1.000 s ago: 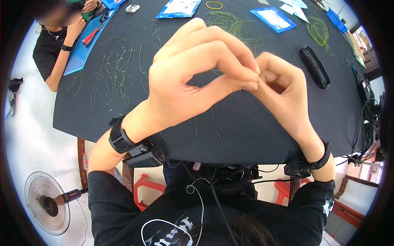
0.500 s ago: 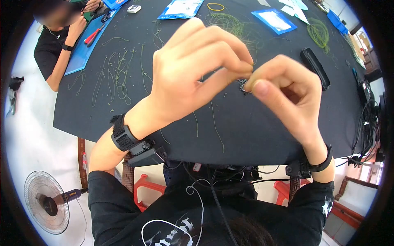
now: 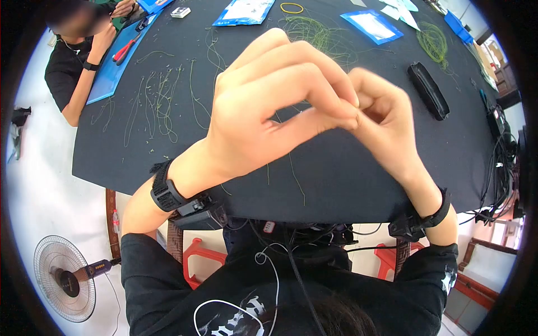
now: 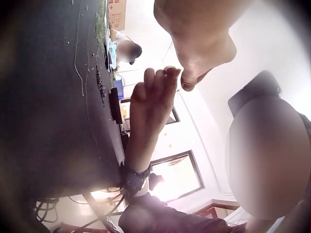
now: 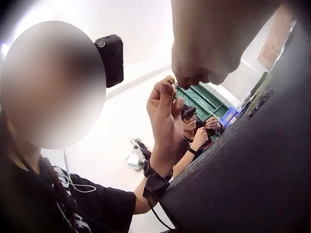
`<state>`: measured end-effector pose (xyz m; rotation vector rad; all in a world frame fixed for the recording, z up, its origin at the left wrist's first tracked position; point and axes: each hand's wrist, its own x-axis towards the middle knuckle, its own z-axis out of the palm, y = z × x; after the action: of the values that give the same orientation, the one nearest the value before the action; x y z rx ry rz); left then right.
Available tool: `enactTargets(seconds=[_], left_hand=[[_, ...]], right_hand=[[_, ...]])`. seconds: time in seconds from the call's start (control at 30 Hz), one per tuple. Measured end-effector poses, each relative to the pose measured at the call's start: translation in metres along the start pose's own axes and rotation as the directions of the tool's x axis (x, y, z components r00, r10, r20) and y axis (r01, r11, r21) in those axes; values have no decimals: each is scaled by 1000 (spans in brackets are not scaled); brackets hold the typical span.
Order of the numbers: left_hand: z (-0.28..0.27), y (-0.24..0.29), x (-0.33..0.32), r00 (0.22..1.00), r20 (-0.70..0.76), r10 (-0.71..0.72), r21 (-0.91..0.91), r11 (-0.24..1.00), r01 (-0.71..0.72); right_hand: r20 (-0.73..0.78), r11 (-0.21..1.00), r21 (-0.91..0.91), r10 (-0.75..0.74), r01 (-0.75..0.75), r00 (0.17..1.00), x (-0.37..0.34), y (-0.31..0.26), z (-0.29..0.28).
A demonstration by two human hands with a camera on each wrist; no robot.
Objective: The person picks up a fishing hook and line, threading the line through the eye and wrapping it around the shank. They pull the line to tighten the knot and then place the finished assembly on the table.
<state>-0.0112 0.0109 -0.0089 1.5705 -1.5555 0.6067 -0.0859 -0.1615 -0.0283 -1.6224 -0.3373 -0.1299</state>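
My left hand [image 3: 263, 106] is raised over the table, thumb and forefinger pinched together. Against those fingertips is my right hand [image 3: 389, 120], its thumb and forefinger also pinching and the other fingers curled in. A thin strand [image 4: 179, 90] shows at the fingertips in the left wrist view; I cannot tell what else they hold, as the fingers cover it. In the right wrist view the left hand [image 5: 165, 104] comes up from below to meet the right hand [image 5: 209, 43]. A heap of small dark pieces [image 5: 261, 103] lies on the tabletop beyond the hands.
Tangled green line [image 3: 314, 36] and a green coil [image 3: 433, 45] lie across the black table [image 3: 358, 179]. Cut strands [image 3: 162, 106] are at left, a black case [image 3: 428, 92] at right. Blue-edged packets [image 3: 372, 27] are at the back. Another person [image 3: 73, 67] sits far left.
Half a second ago the hands were slightly apart, showing a small metallic heap behind them. The right hand has since moved left, and the fingertips meet again, hiding the heap.
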Motion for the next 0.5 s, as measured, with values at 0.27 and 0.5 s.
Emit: enactTargets(seconds=[0.27, 0.5], left_hand=[[1, -2, -9, 960, -89, -267, -49, 963, 264], [0, -5, -5, 988, -55, -143, 21, 989, 144]], right_hand=[[-1, 980, 45, 194, -194, 981, -10, -19, 8], [14, 996, -68, -59, 60, 998, -8, -25, -1]])
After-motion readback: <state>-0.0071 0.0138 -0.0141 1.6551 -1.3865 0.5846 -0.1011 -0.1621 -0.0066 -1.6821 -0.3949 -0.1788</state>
